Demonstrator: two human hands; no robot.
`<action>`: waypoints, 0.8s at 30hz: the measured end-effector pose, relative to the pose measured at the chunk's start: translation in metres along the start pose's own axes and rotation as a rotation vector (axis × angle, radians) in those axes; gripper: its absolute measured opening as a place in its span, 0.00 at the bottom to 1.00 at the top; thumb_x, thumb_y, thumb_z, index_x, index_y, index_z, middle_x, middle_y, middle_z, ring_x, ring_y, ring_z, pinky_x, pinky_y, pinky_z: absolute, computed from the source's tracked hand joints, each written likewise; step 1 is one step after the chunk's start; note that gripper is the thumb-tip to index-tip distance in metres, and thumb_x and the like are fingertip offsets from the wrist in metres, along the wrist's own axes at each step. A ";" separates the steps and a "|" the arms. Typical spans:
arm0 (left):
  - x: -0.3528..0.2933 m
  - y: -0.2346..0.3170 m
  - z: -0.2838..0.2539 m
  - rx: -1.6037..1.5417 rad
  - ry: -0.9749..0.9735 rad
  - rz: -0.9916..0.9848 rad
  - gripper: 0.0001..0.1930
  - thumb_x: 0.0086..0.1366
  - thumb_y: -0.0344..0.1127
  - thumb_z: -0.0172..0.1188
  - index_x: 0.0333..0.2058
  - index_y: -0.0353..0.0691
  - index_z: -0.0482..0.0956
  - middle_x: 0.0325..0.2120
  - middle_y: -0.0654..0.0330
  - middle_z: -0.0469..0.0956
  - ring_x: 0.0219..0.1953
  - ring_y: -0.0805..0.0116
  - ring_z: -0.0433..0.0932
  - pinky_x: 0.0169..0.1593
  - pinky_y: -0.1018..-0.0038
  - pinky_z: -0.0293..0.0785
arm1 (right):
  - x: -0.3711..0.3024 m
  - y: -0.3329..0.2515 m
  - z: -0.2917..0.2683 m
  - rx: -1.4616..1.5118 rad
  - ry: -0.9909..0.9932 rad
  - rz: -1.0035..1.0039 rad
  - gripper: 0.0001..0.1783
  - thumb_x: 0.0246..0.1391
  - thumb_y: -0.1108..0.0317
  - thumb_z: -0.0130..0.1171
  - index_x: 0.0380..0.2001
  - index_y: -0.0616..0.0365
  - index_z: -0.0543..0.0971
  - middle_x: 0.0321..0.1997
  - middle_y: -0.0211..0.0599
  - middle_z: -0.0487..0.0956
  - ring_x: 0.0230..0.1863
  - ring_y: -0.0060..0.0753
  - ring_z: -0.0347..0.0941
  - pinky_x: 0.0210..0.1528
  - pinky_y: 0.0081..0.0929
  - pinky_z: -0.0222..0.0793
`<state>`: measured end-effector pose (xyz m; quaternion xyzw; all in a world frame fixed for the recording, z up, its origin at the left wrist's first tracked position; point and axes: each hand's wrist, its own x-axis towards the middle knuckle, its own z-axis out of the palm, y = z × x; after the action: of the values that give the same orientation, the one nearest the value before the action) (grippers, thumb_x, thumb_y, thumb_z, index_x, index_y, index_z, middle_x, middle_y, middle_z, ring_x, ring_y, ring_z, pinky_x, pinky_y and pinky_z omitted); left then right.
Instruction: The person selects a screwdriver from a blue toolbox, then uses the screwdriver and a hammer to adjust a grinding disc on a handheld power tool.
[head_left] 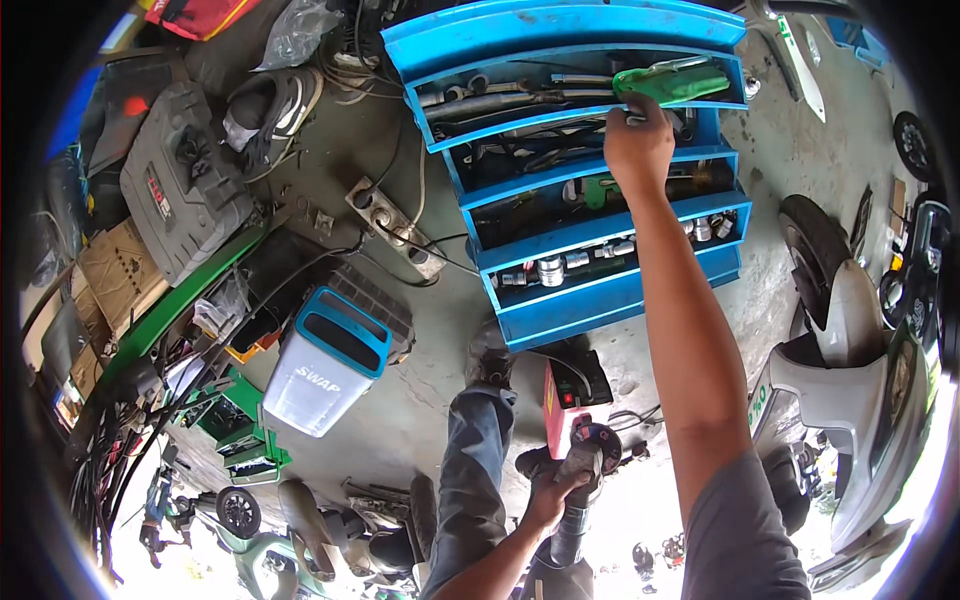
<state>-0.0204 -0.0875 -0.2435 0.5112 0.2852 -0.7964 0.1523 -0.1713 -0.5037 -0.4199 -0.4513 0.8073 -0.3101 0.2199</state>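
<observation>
White scooter (pixel 840 400): parked on the floor (pixel 420 390), to the right, well apart from the hands.
Blue toolbox (pixel 610 322): already opened, tiers spread. Retrieval from the top tier is judged to be only begun: a tool is gripped there, but not yet lifted well clear; most contents are left in place.
Toolbox tiers: long metal tools (pixel 500 103) are held in the top one; dark tools, too jumbled to be named, in the second; a green piece (pixel 596 190) among darker items in the third; shiny sockets (pixel 550 271) in the one below.
Grey case (pixel 180 190): shut, set at the left; contents hidden.
Grey bin (pixel 305 395): blue-rimmed, tilted; the inside is too dark to be read.
Small green toolbox (pixel 272 457): tiers spread; contents not made out.
Red box (pixel 560 415): black-topped, set just below the blue toolbox.
Grey-and-black object (pixel 580 462): perhaps a power tool; gripped by the left hand (pixel 548 500), fingers wrapped round it.
Green tool (pixel 692 85): located over the top tier's right part; its left end is clamped by the right hand (pixel 640 150).
</observation>
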 end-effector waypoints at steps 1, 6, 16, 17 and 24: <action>0.000 0.000 0.000 -0.003 -0.009 -0.006 0.16 0.57 0.34 0.65 0.43 0.34 0.78 0.34 0.61 0.80 0.34 0.74 0.78 0.42 0.77 0.73 | 0.002 -0.001 0.003 -0.130 0.064 -0.241 0.10 0.51 0.65 0.56 0.34 0.55 0.82 0.38 0.42 0.81 0.43 0.44 0.75 0.45 0.37 0.72; 0.000 -0.002 -0.002 0.019 0.003 0.006 0.16 0.57 0.34 0.64 0.43 0.33 0.77 0.34 0.60 0.80 0.35 0.73 0.78 0.42 0.76 0.73 | -0.006 -0.054 0.050 -0.614 -0.537 -0.289 0.31 0.57 0.43 0.52 0.60 0.45 0.68 0.67 0.46 0.63 0.67 0.53 0.57 0.64 0.55 0.56; 0.002 0.001 -0.002 0.013 0.024 -0.005 0.17 0.56 0.32 0.65 0.44 0.35 0.76 0.35 0.61 0.80 0.35 0.73 0.79 0.43 0.75 0.74 | 0.003 -0.030 0.034 -0.793 -0.109 -0.094 0.30 0.53 0.46 0.57 0.55 0.49 0.71 0.62 0.47 0.65 0.65 0.52 0.55 0.64 0.53 0.52; -0.001 0.005 0.007 0.013 0.028 -0.011 0.17 0.56 0.32 0.65 0.44 0.36 0.76 0.35 0.61 0.79 0.35 0.73 0.79 0.42 0.75 0.74 | 0.019 -0.008 0.019 -0.900 0.046 -0.093 0.30 0.52 0.45 0.59 0.54 0.49 0.71 0.62 0.46 0.66 0.64 0.51 0.57 0.62 0.52 0.55; 0.001 0.004 -0.001 0.046 0.026 0.008 0.16 0.56 0.32 0.65 0.43 0.36 0.77 0.34 0.61 0.79 0.34 0.73 0.79 0.42 0.76 0.74 | 0.078 0.024 -0.043 -0.373 0.298 -0.244 0.17 0.56 0.55 0.55 0.29 0.59 0.79 0.32 0.51 0.80 0.35 0.56 0.76 0.41 0.48 0.71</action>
<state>-0.0184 -0.0901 -0.2462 0.5257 0.2668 -0.7955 0.1398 -0.2509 -0.5483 -0.4122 -0.5272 0.8137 -0.2433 -0.0271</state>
